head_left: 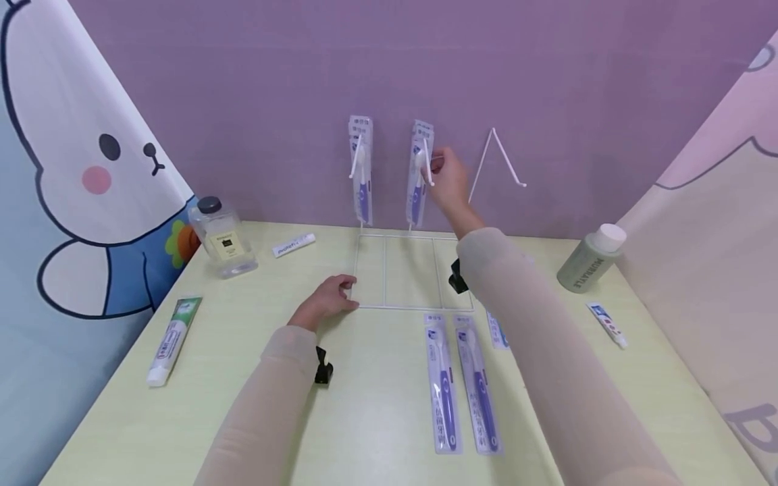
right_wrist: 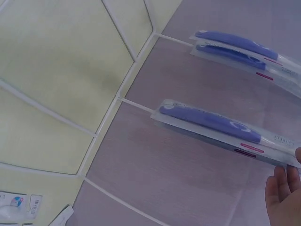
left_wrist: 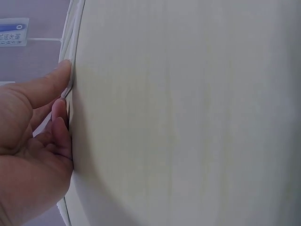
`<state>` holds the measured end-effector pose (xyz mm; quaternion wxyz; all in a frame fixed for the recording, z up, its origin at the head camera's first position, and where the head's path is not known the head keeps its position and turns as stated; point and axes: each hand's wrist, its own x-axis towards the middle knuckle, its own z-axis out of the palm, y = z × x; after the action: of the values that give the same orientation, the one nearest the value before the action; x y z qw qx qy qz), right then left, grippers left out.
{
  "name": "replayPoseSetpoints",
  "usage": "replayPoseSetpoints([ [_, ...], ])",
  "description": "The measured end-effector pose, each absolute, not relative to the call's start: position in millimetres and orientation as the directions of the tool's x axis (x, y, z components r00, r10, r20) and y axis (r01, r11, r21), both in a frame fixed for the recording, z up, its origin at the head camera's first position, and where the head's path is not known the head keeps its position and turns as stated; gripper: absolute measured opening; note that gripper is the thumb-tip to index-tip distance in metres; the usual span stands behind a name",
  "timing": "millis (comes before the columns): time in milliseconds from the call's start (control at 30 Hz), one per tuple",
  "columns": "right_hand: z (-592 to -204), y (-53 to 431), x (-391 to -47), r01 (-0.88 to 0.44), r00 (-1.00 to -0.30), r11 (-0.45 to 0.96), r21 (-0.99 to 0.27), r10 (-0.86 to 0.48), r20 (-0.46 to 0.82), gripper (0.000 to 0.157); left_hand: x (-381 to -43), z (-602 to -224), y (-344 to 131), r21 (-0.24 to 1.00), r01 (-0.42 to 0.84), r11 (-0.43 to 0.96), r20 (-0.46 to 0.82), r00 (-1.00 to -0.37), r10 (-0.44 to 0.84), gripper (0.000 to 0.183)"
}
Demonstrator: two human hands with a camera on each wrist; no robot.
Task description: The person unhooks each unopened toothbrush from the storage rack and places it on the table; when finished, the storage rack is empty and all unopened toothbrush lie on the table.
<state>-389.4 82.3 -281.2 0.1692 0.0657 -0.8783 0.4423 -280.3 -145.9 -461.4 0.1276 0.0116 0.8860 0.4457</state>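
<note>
My left hand (head_left: 328, 297) holds the front left corner of the base of a white wire rack (head_left: 413, 309), thumb and fingertips at the wire. Up at the middle hook, my right hand (head_left: 450, 179) pinches the edge of a packaged toothbrush (head_left: 417, 196); the right wrist view has its fingers just under the pack, the thumb mostly cut off. Another pack lies right against that one. On the left hook hang packaged toothbrushes (head_left: 362, 196), two of them in the right wrist view. The rack's right hook (head_left: 507, 158) rises beside my right hand.
Packaged toothbrushes (head_left: 446, 398) lie in front of the rack, one partly under my right sleeve. Left are a clear bottle (head_left: 226, 243), a small white tube (head_left: 294, 245) and a green-white toothpaste tube (head_left: 174, 341). Right are a grey-green bottle (head_left: 586, 263) and a small tube (head_left: 606, 325).
</note>
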Motion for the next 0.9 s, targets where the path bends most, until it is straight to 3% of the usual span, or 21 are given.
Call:
replayPoseSetpoints([
  [133, -284, 84, -387, -0.276, -0.932, 0.605, -0.747, 0.023, 0.363, 0.026, -281, -461, -144, 0.796, -0.094, 0.598, -0.216, -0.967, 0.135, 0.059],
  [367, -277, 99, -375, -0.285, -0.942, 0.513, -0.810, 0.008, 0.336, 0.030, -280, -458, -143, 0.792, -0.095, 0.602, -0.221, -0.965, 0.138, 0.059],
  [667, -287, 122, -337, -0.325, -0.942, 0.434, -0.840, -0.074, 0.326, 0.035, -279, -458, -146, 0.790, -0.101, 0.604, -0.230, -0.963, 0.139, 0.059],
  [900, -324, 124, -300, -0.201, -0.969, 0.311, -0.929, -0.199, 0.143, 0.041, -279, -457, -148, 0.793, -0.103, 0.601, -0.228, -0.964, 0.135, 0.058],
])
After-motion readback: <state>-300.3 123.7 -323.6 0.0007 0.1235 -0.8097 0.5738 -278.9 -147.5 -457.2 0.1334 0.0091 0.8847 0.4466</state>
